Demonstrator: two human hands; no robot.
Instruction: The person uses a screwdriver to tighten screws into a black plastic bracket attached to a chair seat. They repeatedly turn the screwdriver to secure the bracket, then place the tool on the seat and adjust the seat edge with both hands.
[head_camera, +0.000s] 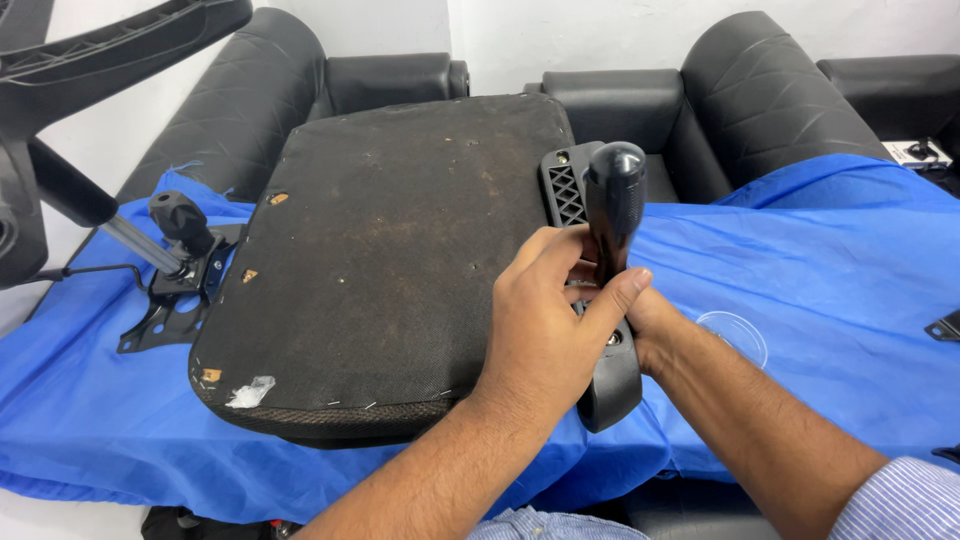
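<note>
Two bare forearms, one ending in a striped cuff (905, 495), reach up from the bottom edge toward an upturned office-chair seat (385, 260) lying underside-up on a blue cloth (800, 270) spread over black sofas (760, 95). At far left, part of a black chair base (110, 40) juts into view above a metal tilt mechanism (175, 290) with a black knob (180, 215) and a grey lever, resting on the cloth just beside the seat's left edge. Small scraps of white and tan material cling to the seat's dusty black fabric near its left and front rim. At the seat's right edge, the left hand (550, 320) is closed around the shaft of a black-handled screwdriver (612, 200) standing upright, thumb pressed against it. The right hand (640, 325), largely hidden behind the left, lies against a black plastic armrest bracket (585, 250) that runs along the seat's side; whether its fingers are closed cannot be told. A clear round plastic lid (735, 335) lies on the cloth just right of the hands.
</note>
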